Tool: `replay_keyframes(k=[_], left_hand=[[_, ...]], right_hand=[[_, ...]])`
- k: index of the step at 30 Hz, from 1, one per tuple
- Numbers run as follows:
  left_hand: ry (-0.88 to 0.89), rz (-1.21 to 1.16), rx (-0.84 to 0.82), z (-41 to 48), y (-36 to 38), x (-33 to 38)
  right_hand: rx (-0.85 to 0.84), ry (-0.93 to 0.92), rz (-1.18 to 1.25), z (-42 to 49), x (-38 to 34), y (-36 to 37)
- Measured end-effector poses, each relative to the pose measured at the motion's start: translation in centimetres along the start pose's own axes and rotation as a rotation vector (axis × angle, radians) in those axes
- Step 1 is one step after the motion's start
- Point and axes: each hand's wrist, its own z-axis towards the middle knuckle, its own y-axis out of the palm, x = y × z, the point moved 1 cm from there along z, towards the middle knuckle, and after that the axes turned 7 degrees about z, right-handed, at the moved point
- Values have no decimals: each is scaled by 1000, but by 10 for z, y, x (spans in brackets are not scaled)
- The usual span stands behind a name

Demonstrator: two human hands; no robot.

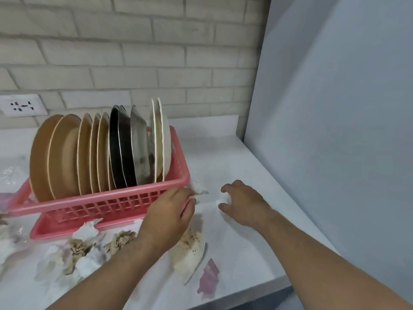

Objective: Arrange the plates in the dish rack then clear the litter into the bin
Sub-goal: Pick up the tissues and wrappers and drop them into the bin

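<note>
A pink dish rack (105, 203) stands on the white counter (257, 249) and holds several plates upright: brown ones (64, 153) at the left, dark and metal ones (125, 148) in the middle, white ones (162, 139) at the right. My left hand (169, 213) is at the rack's right front corner, its fingers curled on a crumpled tissue (199, 189). My right hand (244, 201) is to the right of it, with thumb and fingers curled round a small white tissue (224, 198). A stained paper napkin (192, 249) lies under my left wrist.
Crumpled white and brown tissues (85, 249) are scattered in front of the rack. A pink wrapper scrap (209, 279) lies near the counter's front edge. Clear plastic (11, 175) sits at the far left. A brick wall with a socket (21, 105) is behind, and a grey panel (335, 108) at the right.
</note>
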Motion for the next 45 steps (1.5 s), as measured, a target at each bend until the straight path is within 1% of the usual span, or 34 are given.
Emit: replay_keyframes(k=[4,6,10,12,15,16,19,21,24,25,28,31,34,37,39,41,43,45], left_hand=[[33,42,-51,15,27,7],[49,77,-67,23,43,15],[43,179,-144,46,69,29],[-3,250,-215,63,81,34],[-195,421,-319,93,92,38],[-251,504,-367,100,93,36],[-327,722,-547,118,98,35],[-397,719,-574,124,103,30],[-350,800,-594,127,110,27],[-347,798,-600,126,110,27],[-253,771,-648,120,120,28],[-289,705,-600,119,128,27],[-257,651,-552,120,128,26],[-215,620,-540,122,126,21],[-139,594,-531,123,128,17],[-95,514,-487,124,131,16],[-128,389,-388,125,127,23],[-114,302,-331,127,121,35]], right_hand=[[-137,-18,-78,35,14,11],[-140,-41,-48,46,21,11],[-72,-76,75,58,39,-2],[-21,-88,171,59,51,-11],[38,-106,321,54,68,-26],[40,-111,356,52,71,-28],[46,-105,446,48,85,-36],[59,-88,469,46,93,-38],[51,-36,474,45,104,-34],[40,-15,475,45,106,-32],[24,27,429,47,109,-25],[22,33,405,49,109,-20],[-3,3,453,51,104,-19],[36,-6,624,52,97,-25],[81,-1,708,53,94,-30],[144,-16,692,53,96,-34],[188,-13,674,53,99,-38],[204,10,678,50,102,-42]])
